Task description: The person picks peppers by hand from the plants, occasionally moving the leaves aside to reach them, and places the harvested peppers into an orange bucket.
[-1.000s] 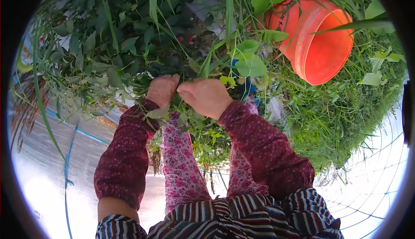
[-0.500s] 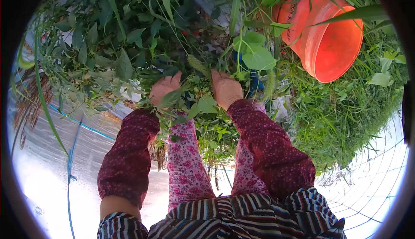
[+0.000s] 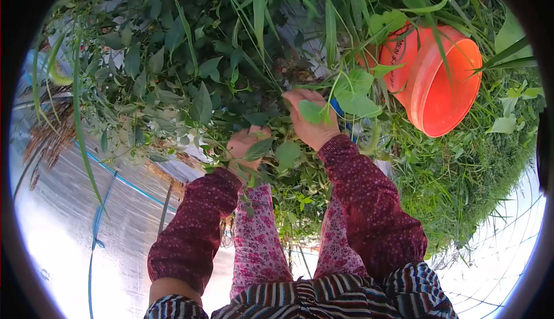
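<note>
Both hands are among leafy green plants (image 3: 202, 105) in front of the body. My left hand (image 3: 247, 149) is low in the foliage, with leaves over part of it; its fingertips are hidden, and what it touches cannot be made out. Higher and to the right, my right hand (image 3: 311, 120) reaches into the stems with its back upward. A broad leaf lies across it, and its fingertips are partly lost among the leaves. Dark red patterned sleeves cover both forearms.
An orange bucket (image 3: 447, 85) lies tipped on its side in the grass at the upper right, its mouth facing down and right. Pale sheeting (image 3: 127, 203) with blue cord is at the left. Long grass blades hang across the top.
My left hand has moved right and down. My right hand has shifted slightly right. The bucket and plants appear lower in view.
</note>
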Action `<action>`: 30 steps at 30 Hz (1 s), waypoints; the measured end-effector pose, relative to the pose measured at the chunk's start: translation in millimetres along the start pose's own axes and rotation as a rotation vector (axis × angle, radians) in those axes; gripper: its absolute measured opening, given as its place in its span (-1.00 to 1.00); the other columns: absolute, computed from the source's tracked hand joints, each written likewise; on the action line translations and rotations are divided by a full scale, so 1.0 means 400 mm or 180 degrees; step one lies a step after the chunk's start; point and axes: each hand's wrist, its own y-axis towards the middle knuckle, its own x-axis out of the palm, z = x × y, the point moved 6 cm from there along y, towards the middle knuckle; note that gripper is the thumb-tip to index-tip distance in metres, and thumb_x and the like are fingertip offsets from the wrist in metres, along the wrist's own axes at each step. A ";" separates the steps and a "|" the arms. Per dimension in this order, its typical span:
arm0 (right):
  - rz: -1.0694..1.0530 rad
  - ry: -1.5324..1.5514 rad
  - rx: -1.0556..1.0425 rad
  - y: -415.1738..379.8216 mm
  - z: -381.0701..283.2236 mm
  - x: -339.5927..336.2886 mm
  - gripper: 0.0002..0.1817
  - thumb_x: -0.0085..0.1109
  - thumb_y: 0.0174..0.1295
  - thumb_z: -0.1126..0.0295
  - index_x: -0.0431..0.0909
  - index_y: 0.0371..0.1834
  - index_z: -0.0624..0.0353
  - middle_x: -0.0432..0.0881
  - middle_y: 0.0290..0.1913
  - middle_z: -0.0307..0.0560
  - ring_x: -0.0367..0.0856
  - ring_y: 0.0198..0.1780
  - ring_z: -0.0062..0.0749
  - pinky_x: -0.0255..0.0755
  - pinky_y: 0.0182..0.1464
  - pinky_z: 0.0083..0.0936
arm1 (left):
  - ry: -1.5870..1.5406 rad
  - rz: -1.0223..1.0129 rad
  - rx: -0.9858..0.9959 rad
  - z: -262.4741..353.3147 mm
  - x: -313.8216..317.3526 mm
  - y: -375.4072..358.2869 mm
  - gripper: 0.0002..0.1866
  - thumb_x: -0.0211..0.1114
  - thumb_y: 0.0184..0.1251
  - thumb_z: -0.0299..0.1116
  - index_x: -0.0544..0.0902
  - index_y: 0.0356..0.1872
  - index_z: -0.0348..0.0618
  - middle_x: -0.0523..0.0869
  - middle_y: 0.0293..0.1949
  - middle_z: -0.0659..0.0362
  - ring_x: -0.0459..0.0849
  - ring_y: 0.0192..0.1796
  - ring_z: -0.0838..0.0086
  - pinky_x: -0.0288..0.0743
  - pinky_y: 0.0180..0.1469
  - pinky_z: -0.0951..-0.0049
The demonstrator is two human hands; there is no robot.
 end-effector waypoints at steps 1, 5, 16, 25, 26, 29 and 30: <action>0.0031 0.0000 -0.0035 0.023 -0.025 0.003 -0.78 0.08 0.18 0.43 0.56 -0.11 0.11 0.56 0.01 0.01 0.53 0.02 -0.04 0.44 0.05 -0.25 | 0.0032 0.0033 0.0002 0.002 0.003 -0.005 -0.70 0.21 0.16 -0.43 0.52 -0.05 -0.13 0.54 -0.10 0.07 0.58 -0.40 0.16 0.46 -0.43 0.27; -0.0539 0.1248 0.0189 0.064 -0.061 0.084 -0.72 0.10 0.16 0.42 0.53 -0.03 0.07 0.62 -0.07 0.01 0.58 -0.05 -0.05 0.45 -0.01 -0.28 | -0.0013 -0.0010 -0.0336 -0.010 -0.054 0.021 -0.64 0.22 0.13 -0.37 0.50 0.00 -0.11 0.53 -0.09 0.08 0.61 -0.34 0.18 0.48 -0.37 0.27; 0.0528 0.6124 0.2123 0.037 0.023 0.037 -0.59 0.02 0.32 0.23 0.40 0.22 0.05 0.50 0.14 -0.10 0.54 0.01 -0.29 0.51 -0.06 -0.30 | -0.0996 0.1286 0.0179 0.186 -0.355 0.220 -0.59 0.30 -0.01 -0.53 0.53 -0.04 -0.14 0.58 -0.08 0.05 0.62 -0.12 0.21 0.53 -0.18 0.31; 0.0886 0.7543 0.0994 0.048 -0.002 -0.065 -0.64 -0.12 0.41 0.14 0.39 0.15 0.05 0.54 0.03 -0.01 0.53 0.03 -0.13 0.47 0.08 -0.23 | -0.0265 0.1040 0.0668 0.264 -0.329 0.307 -0.64 0.30 -0.01 -0.26 0.58 -0.15 -0.15 0.57 -0.02 0.13 0.57 0.03 0.25 0.46 0.02 0.35; 0.0831 0.7494 0.1337 0.055 0.012 -0.065 -0.64 -0.09 0.39 0.14 0.37 0.17 0.02 0.55 0.00 -0.03 0.55 -0.01 -0.15 0.53 -0.07 -0.27 | -0.0484 0.1102 0.0693 0.253 -0.331 0.313 -0.67 0.30 -0.01 -0.29 0.57 -0.17 -0.16 0.58 -0.05 0.13 0.59 0.00 0.23 0.48 0.01 0.33; 0.0549 0.7488 0.1288 0.032 0.070 -0.051 -0.64 -0.07 0.38 0.16 0.36 0.19 -0.01 0.55 0.01 -0.03 0.57 -0.07 -0.20 0.51 -0.29 -0.36 | -0.0687 0.1433 0.0755 0.167 -0.383 0.355 -0.76 0.23 0.01 -0.54 0.54 -0.22 -0.21 0.60 -0.23 0.03 0.62 -0.14 0.11 0.53 -0.07 0.24; 0.0386 0.7178 0.1360 0.024 0.078 -0.061 -0.59 -0.08 0.38 0.22 0.31 0.26 0.03 0.53 0.07 -0.04 0.59 -0.13 -0.26 0.41 -0.45 -0.49 | -0.0570 0.1254 0.0204 0.112 -0.411 0.380 -0.77 0.21 0.10 -0.51 0.52 -0.18 -0.25 0.61 -0.24 -0.03 0.61 -0.16 0.07 0.52 -0.08 0.20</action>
